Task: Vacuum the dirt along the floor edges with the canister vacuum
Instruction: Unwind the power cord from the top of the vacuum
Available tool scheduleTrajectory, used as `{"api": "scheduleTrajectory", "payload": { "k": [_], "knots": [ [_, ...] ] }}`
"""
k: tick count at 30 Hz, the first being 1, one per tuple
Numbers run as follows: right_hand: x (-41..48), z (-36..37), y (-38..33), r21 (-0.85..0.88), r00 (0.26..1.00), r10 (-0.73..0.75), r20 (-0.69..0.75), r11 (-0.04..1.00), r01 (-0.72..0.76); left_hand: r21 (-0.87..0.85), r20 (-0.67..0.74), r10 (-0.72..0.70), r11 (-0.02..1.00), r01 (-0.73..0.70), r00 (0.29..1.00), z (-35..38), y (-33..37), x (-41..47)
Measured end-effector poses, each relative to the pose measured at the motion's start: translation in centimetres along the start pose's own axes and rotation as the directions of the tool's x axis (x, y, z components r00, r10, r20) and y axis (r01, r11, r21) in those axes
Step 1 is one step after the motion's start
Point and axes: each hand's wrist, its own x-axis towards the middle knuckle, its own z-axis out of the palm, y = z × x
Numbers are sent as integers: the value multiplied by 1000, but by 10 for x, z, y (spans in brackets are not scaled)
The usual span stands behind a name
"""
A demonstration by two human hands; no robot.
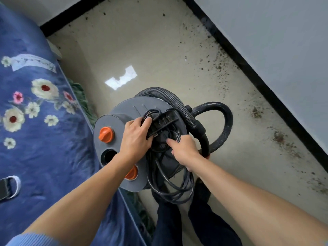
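A grey canister vacuum point(122, 110) with orange knobs point(106, 134) stands on the floor below me. Its black ribbed hose point(225, 128) loops to the right. A black power cord point(170, 190) lies coiled over the black top handle point(164, 124) and hangs down in loops. My left hand point(135, 137) grips the handle together with the cord. My right hand point(184, 150) has its fingers curled into the cord bundle beside the hose's rigid black end point(204, 139). Dark dirt point(280, 137) lies scattered along the black baseboard point(266, 89) on the right.
A bed with a blue flowered cover point(40, 121) runs along the left, close to the vacuum. A white wall point(284, 32) rises on the right behind the baseboard. Beige floor point(142, 50) stretches ahead to a far corner. My dark trouser legs point(177, 219) show below the vacuum.
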Motion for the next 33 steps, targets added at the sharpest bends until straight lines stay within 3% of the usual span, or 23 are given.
{"api": "scheduleTrajectory", "payload": {
  "k": [3,5,6,8,9,12,15,17,19,20,22,25,27,30,33],
  "knots": [
    [6,11,-10,-80,999,-45,-9,996,44,-47,107,-74,996,79,992,-22,-2,6],
    [9,15,-12,-168,997,-82,-3,983,80,-258,258,-158,939,225,953,-48,-9,21],
    [10,16,-13,-204,995,-98,0,974,96,-421,356,-231,826,376,906,-62,-15,34],
    [10,20,-17,-231,993,-119,-4,966,115,-617,540,-303,491,615,785,-77,-33,63],
    [9,23,-20,-239,992,-124,-10,964,118,-600,597,-295,453,659,746,-80,-39,73],
    [7,27,-25,-267,992,-127,4,956,123,-415,649,-280,649,638,707,-72,-54,89],
    [10,20,-37,-391,995,-95,-3,916,87,-365,686,-255,690,625,681,-69,-60,96],
    [10,10,-44,-506,983,-149,-107,859,75,-366,697,-234,697,617,677,-67,-66,97],
    [8,3,-53,-572,939,-276,-206,812,114,-388,720,-198,680,622,666,-65,-72,97],
    [8,1,-58,-614,914,-357,-190,770,173,-403,730,-182,665,629,659,-65,-76,97],
    [14,3,-73,-700,889,-457,-38,647,302,-428,736,-158,645,633,659,-64,-85,98],
    [31,14,-91,-733,875,-451,176,534,422,-437,704,-165,666,605,691,-73,-100,105],
    [38,16,-94,-714,873,-451,185,549,435,-436,664,-194,684,585,722,-84,-113,119],
    [39,17,-87,-673,881,-443,164,603,429,-520,650,-217,572,634,729,-107,-134,145],
    [36,20,-85,-639,896,-419,148,651,410,-571,683,-145,504,647,716,-122,-138,158]
  ]
}}
